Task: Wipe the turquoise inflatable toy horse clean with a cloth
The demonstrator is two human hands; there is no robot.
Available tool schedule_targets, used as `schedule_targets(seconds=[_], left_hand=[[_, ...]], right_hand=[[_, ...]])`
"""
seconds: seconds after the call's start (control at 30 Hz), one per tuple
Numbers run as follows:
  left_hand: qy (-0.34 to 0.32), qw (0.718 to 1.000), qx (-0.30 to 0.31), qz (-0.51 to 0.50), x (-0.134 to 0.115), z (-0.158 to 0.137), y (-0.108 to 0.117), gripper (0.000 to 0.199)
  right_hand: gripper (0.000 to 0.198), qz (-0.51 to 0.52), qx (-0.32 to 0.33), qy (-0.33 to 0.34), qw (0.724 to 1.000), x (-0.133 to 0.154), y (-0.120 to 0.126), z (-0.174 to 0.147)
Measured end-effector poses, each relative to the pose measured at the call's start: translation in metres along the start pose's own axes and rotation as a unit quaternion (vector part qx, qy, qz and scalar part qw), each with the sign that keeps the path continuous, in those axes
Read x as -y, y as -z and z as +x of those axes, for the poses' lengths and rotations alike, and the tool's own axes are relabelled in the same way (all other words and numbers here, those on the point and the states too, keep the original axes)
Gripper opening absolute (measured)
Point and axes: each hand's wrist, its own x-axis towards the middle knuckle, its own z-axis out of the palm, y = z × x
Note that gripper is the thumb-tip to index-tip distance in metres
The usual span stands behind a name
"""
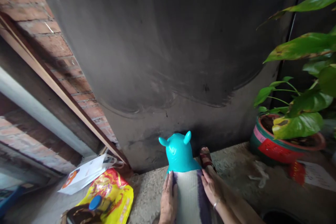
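Note:
A shiny turquoise animal-shaped toy [180, 152] with two short ears stands at the lower middle, its head towards the dark panel. White and purple striped cloth [187, 196] lies over the part behind the head. My left hand [168, 196] rests along the left side of the cloth, fingers stretched out. Against its right side lies my right hand [210, 186], also with extended fingers, a bracelet at the wrist. Both palms face inward, and the toy's lower part is hidden.
A dark, smudged panel [168, 59] rises in front. At the right stands a leafy plant in a green pot [262, 148]. A sandalled foot [206, 156] is just right of the toy. At left are a yellow bag [124, 199], a blue-capped container [96, 203] and a white paper bag [88, 171].

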Motion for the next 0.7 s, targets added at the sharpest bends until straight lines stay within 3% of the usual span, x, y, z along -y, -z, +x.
schedule_targets(seconds=[0.1,0.23,0.37,0.53,0.63,0.7], left_hand=[[0.025,0.999,-0.004,0.028,-0.003,-0.002,0.006,0.044],[0.031,0.999,-0.017,0.028,-0.011,-0.011,0.021,0.02],[0.013,0.999,-0.031,-0.013,-0.026,-0.01,0.054,0.013],[-0.048,0.995,-0.06,-0.067,-0.059,0.004,0.11,0.014],[-0.077,0.993,-0.061,-0.072,-0.074,0.0,0.131,0.014],[-0.082,0.994,-0.045,-0.051,-0.072,-0.014,0.133,0.01]], right_hand=[[0.082,-0.008,-0.011,-0.026,1.0,0.006,0.011,-0.029],[0.069,0.013,-0.004,-0.006,1.0,0.021,0.038,-0.05],[0.046,0.053,0.011,0.071,0.996,0.054,0.082,-0.03],[0.026,0.073,0.011,0.187,0.98,0.12,0.142,0.006],[0.024,0.072,-0.007,0.232,0.97,0.144,0.164,0.004],[0.021,0.048,-0.025,0.26,0.964,0.139,0.165,-0.014]])
